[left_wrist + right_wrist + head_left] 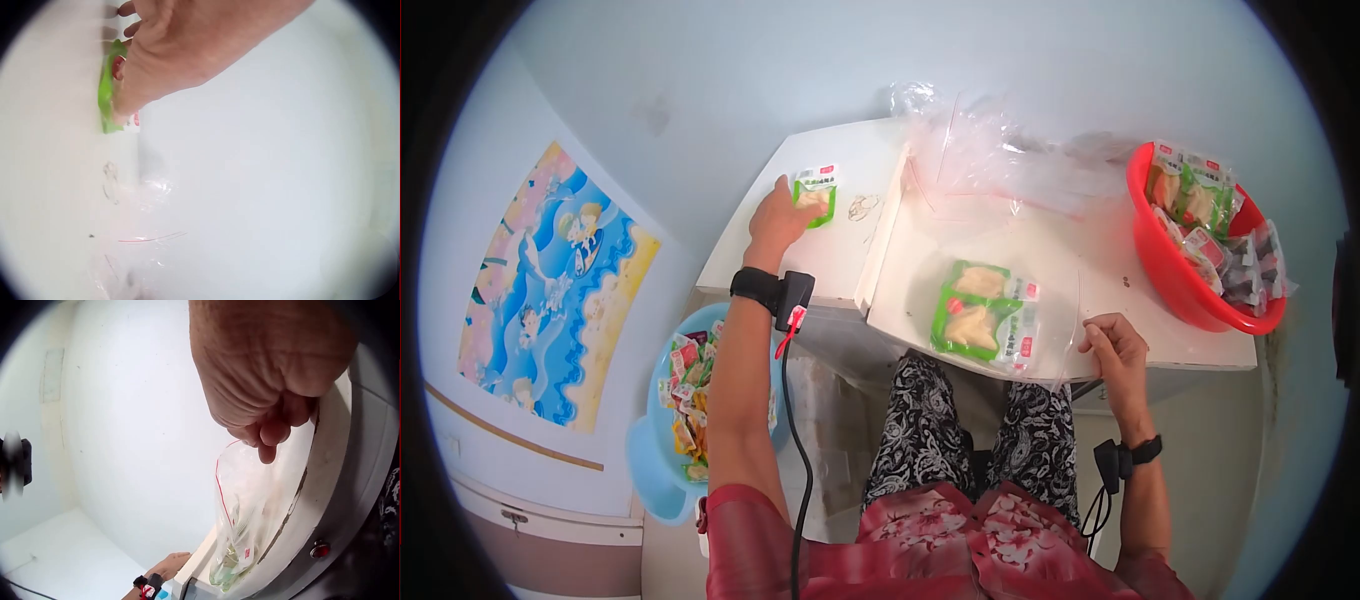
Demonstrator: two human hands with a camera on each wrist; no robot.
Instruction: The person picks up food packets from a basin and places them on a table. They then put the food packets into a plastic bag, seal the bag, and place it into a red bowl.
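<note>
My left hand [780, 217] is over a green-and-white snack packet [815, 195] lying on the left part of the white table; in the left wrist view the hand [181, 50] touches the green packet [107, 94], fingertips partly hidden. At the table's front edge my right hand [1118, 355] pinches the edge of a clear zip bag [1055, 310] between thumb and fingers. Inside that bag lie green packets [975, 315]. The right wrist view shows the curled right hand [269, 375] at the mouth of the bag [240, 500], which has a red zip line.
A red basin [1165, 265] with several packets stands at the table's right end. Empty clear bags [1020, 160] lie along the back. Lower left, a blue basin [658, 440] holds many colourful packets. A raised white strip [883, 235] divides the table [1190, 340].
</note>
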